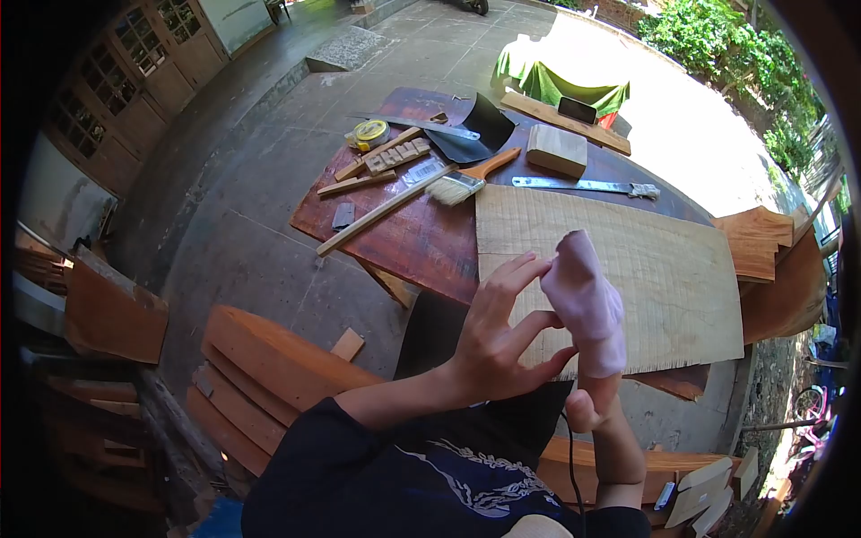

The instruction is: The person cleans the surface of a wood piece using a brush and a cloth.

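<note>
A pale pink cloth (587, 309) covers the fingers of my right hand (596, 399), which points upward with only the thumb and lower palm bare. Those covered fingers are hidden, so their pose cannot be made out. From the left, my left hand (502, 332) reaches to the cloth, its fingertips and thumb at the cloth's near edge, fingers curved around it. Behind both hands lies a light wooden board (646, 269) with a rough grain, resting on the dark red-brown table (439, 260).
On the table are a paintbrush (457, 186), wood block (556, 150), steel ruler (574, 186), tape measure (369, 134), wooden stick (386, 211) and black sheet (475, 130). Curved wooden slats (269, 359) stand at lower left. Cut brown wood (753, 242) lies at right.
</note>
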{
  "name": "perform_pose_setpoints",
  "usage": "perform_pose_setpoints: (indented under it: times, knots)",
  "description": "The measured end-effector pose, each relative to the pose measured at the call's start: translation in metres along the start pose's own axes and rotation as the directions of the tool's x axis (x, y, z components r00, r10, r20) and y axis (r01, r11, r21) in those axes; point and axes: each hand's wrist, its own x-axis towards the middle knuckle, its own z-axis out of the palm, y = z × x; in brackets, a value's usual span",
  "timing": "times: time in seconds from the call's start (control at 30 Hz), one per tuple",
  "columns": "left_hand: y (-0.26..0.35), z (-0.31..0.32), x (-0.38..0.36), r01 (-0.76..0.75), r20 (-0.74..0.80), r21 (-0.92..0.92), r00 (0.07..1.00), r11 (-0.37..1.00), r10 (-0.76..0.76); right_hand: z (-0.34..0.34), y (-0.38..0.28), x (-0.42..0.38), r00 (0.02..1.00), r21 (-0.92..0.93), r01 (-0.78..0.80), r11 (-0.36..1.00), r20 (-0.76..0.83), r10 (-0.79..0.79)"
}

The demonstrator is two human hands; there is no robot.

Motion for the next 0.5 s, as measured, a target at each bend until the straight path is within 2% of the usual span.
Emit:
perform_pose_setpoints:
  times: [0.1, 0.23, 0.3, 0.33, 0.43, 0.5]
  knots:
    - [0.002, 0.009, -0.005, 0.011, -0.098, -0.037, 0.995, 0.999, -0.014, 0.015, 0.007, -0.004, 1.000, -0.021, 0.012, 1.000, 0.007, -0.012]
    - [0.004, 0.012, -0.009, 0.018, -0.117, -0.030, 0.993, 0.999, -0.021, 0.017, 0.002, 0.008, 0.998, -0.167, 0.058, 0.984, -0.019, -0.061]
    - [0.003, 0.014, -0.008, 0.002, -0.095, -0.017, 0.995, 1.000, -0.004, 0.020, 0.004, 0.008, 0.994, -0.182, 0.043, 0.982, -0.090, -0.060]
    - [0.002, 0.015, -0.009, -0.005, -0.084, -0.010, 0.996, 1.000, 0.004, 0.018, 0.004, 0.004, 0.999, -0.176, 0.005, 0.984, -0.031, -0.011]
    - [0.002, 0.019, -0.012, 0.029, -0.090, -0.025, 0.995, 0.999, -0.031, 0.024, 0.002, 0.000, 0.988, -0.038, -0.098, 0.994, -0.121, 0.093]
    - [0.006, 0.017, -0.009, 0.017, -0.119, -0.033, 0.993, 0.999, -0.021, 0.022, 0.000, 0.005, 0.993, -0.094, -0.048, 0.994, -0.110, 0.038]
